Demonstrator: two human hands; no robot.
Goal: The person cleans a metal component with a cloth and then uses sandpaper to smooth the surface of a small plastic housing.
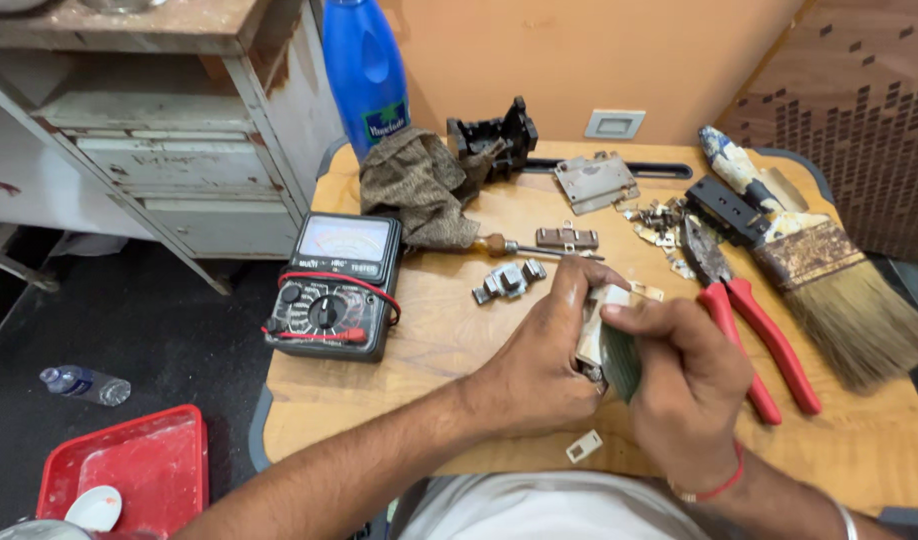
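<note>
Left hand [539,365] and right hand [684,385] met above the tabletop [449,340], fingers of both closed on a small beige part [597,325]. Red-handled pliers [749,330] lay at three o'clock, a multimeter [334,285] at nine o'clock.

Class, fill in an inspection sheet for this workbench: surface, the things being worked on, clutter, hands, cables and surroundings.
Surface: wooden tabletop, worn, with rounded corners.
Job's things: small pale metal part and dark green piece held between both hands.
Clutter: multimeter, red-handled pliers, paintbrush, screwdriver, brown rag, metal clips.
Hands: left hand and right hand both closed around the parts.
Cables: red lead wrapped around the multimeter.
Surroundings: blue bottle, red tray, shelf unit.
</note>
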